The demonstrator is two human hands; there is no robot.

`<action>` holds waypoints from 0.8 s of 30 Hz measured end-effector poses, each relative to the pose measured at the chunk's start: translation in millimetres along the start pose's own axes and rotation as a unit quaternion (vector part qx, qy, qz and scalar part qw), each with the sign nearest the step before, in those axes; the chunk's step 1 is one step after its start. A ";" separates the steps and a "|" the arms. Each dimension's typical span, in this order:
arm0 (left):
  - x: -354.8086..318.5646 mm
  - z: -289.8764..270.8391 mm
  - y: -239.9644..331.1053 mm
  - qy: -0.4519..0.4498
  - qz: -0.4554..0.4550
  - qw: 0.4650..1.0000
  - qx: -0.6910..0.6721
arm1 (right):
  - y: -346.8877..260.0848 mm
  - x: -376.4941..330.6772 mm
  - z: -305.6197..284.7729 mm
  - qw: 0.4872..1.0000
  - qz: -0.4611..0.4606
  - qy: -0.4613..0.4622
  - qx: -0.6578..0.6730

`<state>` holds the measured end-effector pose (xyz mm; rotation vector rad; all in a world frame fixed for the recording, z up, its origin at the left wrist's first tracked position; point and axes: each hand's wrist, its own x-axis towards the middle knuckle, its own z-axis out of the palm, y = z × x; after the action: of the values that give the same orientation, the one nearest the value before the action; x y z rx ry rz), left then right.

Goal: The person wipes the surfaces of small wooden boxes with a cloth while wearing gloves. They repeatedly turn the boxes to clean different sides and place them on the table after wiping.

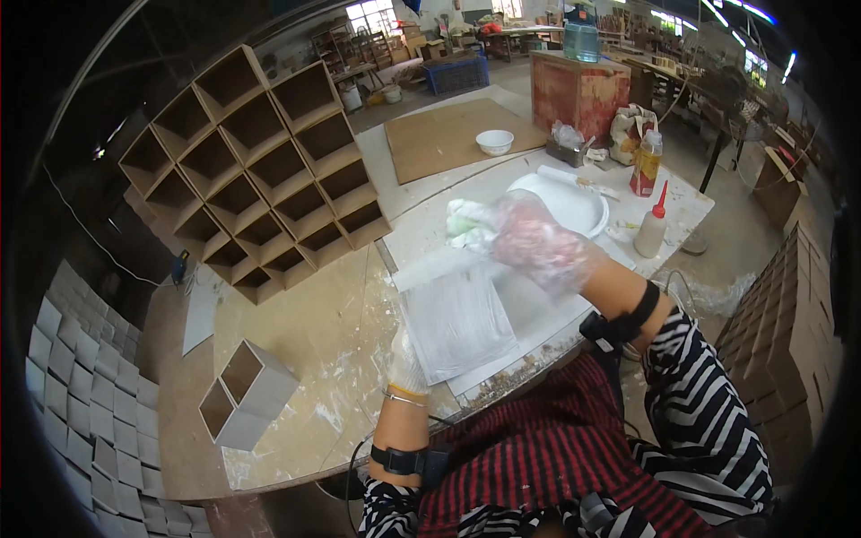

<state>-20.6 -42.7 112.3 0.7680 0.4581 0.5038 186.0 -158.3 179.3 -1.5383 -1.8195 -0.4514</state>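
Observation:
My right hand (543,244), in a thin clear plastic glove, is closed round a crumpled white and pale green cloth (468,222). The hand is raised beside a round white basin (578,204) and covers part of its rim. In front of me lies a board-like piece (459,325), its upper face coated streaky greyish white; its depth is hard to make out. Under it is a white sheet (547,309). My left hand (406,363), in a white knitted glove, grips the piece at its left edge, with the fingertips partly hidden.
A stack of open brown boxes (269,170) stands at the back left. Nearer is a two-compartment whitish box (249,399). Right of the basin stand a red-tipped squeeze bottle (652,229) and another bottle (646,166). A small white bowl (494,141) rests on a brown board (430,143).

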 end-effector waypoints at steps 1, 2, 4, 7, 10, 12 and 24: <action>2.4 0.2 -1.1 -0.003 -0.014 1.000 -0.018 | -9.3 6.8 -10.3 1.000 0.008 0.004 0.002; 5.5 -0.2 -0.9 -0.006 -0.028 0.999 -0.036 | -22.0 9.3 -26.5 1.000 -0.007 -0.018 0.005; 14.5 -15.4 -1.9 -0.131 -0.035 0.986 -0.099 | -42.1 4.3 -29.4 0.997 -0.014 -0.079 0.010; 23.0 -23.6 -5.6 -0.269 -0.035 0.951 -0.152 | -53.8 -8.7 -22.8 0.983 0.026 -0.183 0.000; 4.9 -8.3 -4.3 -0.030 -0.038 0.998 -0.035 | -24.9 3.9 -16.9 0.977 0.088 -0.194 -0.026; 5.6 -13.0 -10.0 -0.014 -0.026 0.999 -0.014 | -14.9 10.7 -15.5 0.969 0.144 -0.173 -0.098; 21.9 -19.3 -20.7 -0.136 -0.019 0.990 -0.014 | -24.2 28.6 16.8 0.893 0.168 -0.150 0.389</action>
<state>-8.8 -32.3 80.2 0.7872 0.2114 0.3620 156.7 -132.5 191.8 -1.3196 -1.5899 0.6522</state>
